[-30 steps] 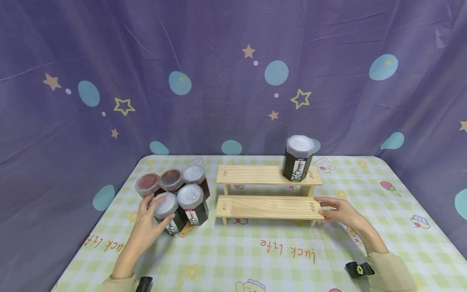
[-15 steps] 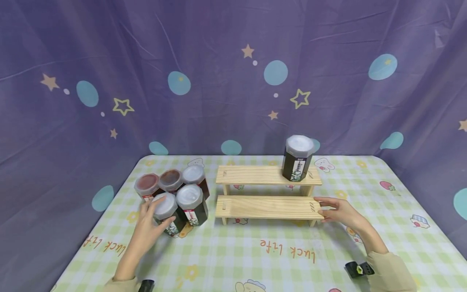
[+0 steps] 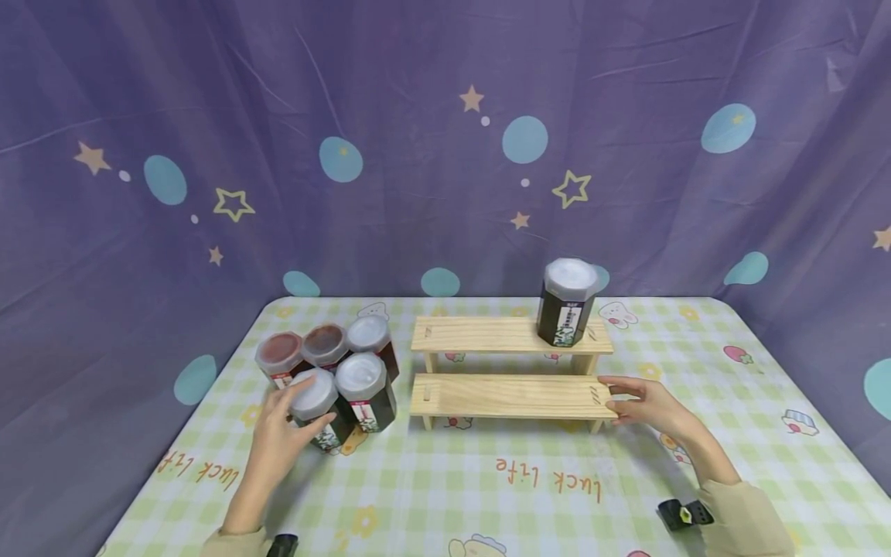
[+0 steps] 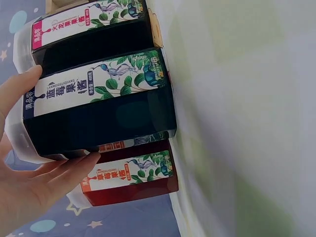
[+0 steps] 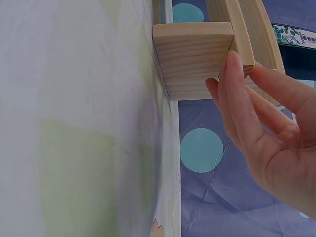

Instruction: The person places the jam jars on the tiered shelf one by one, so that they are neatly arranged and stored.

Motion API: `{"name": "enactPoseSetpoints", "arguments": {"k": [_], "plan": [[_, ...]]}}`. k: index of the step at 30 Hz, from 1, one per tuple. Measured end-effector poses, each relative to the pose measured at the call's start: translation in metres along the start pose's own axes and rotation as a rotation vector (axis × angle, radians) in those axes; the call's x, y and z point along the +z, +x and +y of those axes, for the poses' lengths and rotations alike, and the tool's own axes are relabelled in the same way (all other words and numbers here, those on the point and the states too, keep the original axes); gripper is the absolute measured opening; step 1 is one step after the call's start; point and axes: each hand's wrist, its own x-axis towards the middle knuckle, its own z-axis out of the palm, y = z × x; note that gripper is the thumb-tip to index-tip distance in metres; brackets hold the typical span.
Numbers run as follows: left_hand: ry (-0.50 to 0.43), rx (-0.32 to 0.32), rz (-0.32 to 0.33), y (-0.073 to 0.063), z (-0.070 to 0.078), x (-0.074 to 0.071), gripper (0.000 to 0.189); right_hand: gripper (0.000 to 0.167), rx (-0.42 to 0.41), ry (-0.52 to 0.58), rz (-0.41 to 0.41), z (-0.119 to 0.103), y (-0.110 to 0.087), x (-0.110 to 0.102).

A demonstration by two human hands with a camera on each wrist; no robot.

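Note:
My left hand (image 3: pixel 274 437) grips a dark octagonal jam jar (image 3: pixel 322 425) with a pale lid, at the front left of a group of jars. In the left wrist view, the thumb lies on one side of this jam jar (image 4: pixel 108 118) and the fingers on the other; it stands on the cloth. My right hand (image 3: pixel 647 406) holds the right end of the lower board of a two-step wooden rack (image 3: pixel 508 394). The right wrist view has its fingertips and thumb pinching the board's edge (image 5: pixel 242 42). Another dark jam jar (image 3: pixel 564 313) stands on the upper step's right end.
Beside the gripped jar stands a jar with a pink-red label (image 3: pixel 365 398). Behind are a red-topped jar (image 3: pixel 281 352), a brown-topped jar (image 3: pixel 325 343) and a white-lidded jar (image 3: pixel 370 334). A checked cloth (image 3: pixel 445 480) covers the table; a purple curtain (image 3: pixel 418 216) hangs around it.

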Motion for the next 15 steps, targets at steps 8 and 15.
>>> {"name": "enactPoseSetpoints", "arguments": {"k": [8, 15], "plan": [[-0.025, -0.088, 0.002, -0.0003, -0.0015, 0.0025, 0.058, 0.055, 0.013, -0.004, -0.005, -0.0024, 0.0001, 0.0009], [-0.043, -0.112, 0.018, -0.0004, -0.0015, 0.0038, 0.058, 0.054, 0.014, 0.007, -0.009, -0.0032, 0.0005, 0.0013]]}}
